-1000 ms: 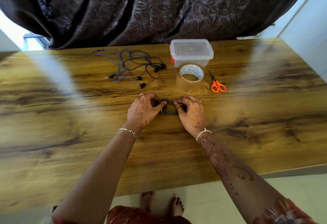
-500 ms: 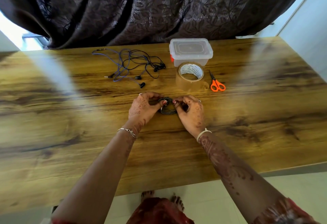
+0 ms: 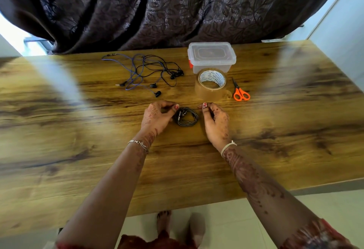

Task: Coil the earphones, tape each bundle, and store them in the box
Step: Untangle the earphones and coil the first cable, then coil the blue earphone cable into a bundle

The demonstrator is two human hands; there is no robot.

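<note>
A coiled bundle of black earphones [image 3: 187, 118] lies flat on the wooden table [image 3: 78, 150] between my hands. My left hand [image 3: 157, 117] has curled fingers and pinches the coil's left edge. My right hand [image 3: 215, 119] hovers just right of the coil, loosely curled, not touching it and holding nothing. Farther back lie a tangle of blue and black earphones [image 3: 146, 73], a roll of brown tape [image 3: 211, 83] standing on its side, and a clear plastic box [image 3: 211, 56] with its lid on.
Orange-handled scissors [image 3: 240, 91] lie to the right of the tape roll. A dark curtain [image 3: 177, 6] hangs behind the table's far edge. The near table edge runs just past my forearms, with my feet on the floor below it.
Both hands gripped the coil a second ago. The right hand has let go and drawn to the right, leaving the coil open to view on the table.
</note>
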